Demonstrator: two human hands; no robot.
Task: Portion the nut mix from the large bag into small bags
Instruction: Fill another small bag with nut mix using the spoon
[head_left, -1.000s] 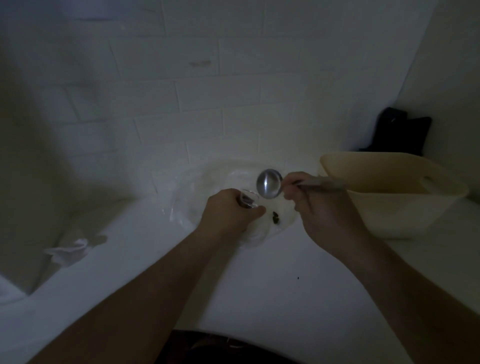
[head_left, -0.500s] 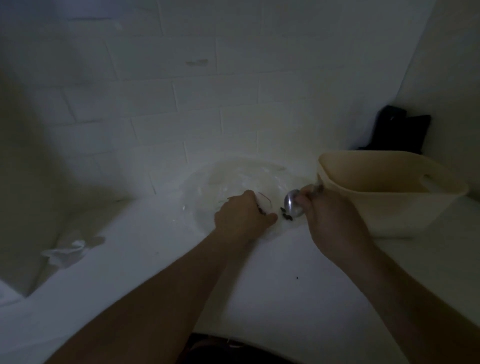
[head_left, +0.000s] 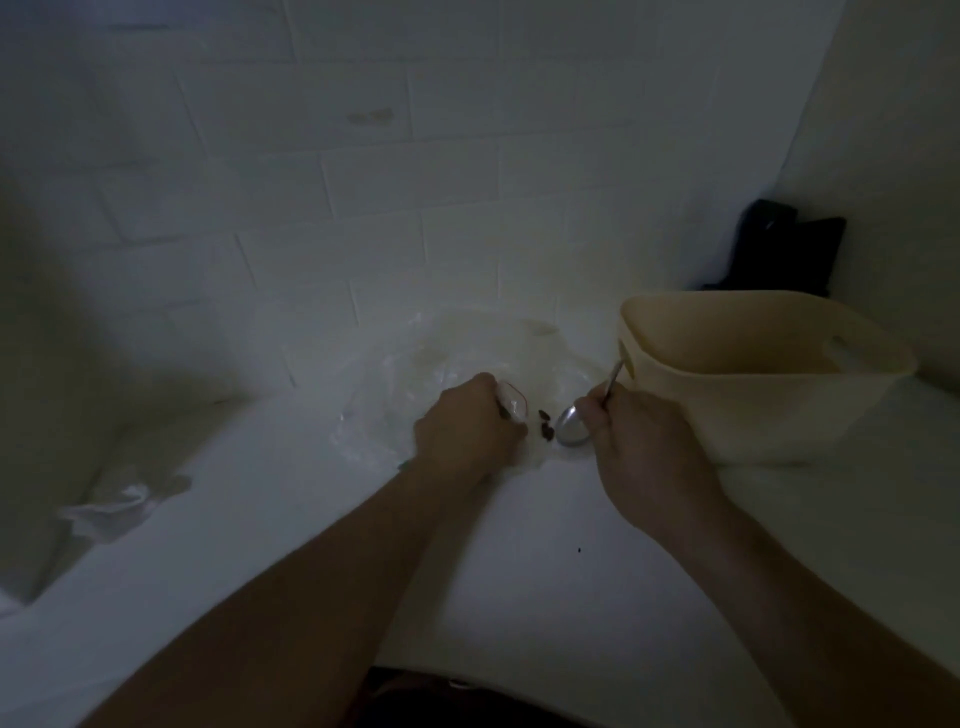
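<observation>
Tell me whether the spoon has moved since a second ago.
Yes. The spoon has dropped from level with the beige bin's rim to the counter beside the bin's base.

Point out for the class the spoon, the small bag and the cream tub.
spoon (head_left: 571, 430): head view, on the back of its bowl.
small bag (head_left: 511, 399): head view, on its red-edged mouth.
cream tub (head_left: 769, 415): head view, on its near wall.

White surface (head_left: 519, 571), dimly lit, meeting a tiled wall at its far edge. On it: large clear plastic bag (head_left: 395, 395) near the far edge; cream bin (head_left: 753, 415) at the far right; crumpled white item (head_left: 111, 512) at the left edge; one dark speck (head_left: 579, 550) mid-surface.
</observation>
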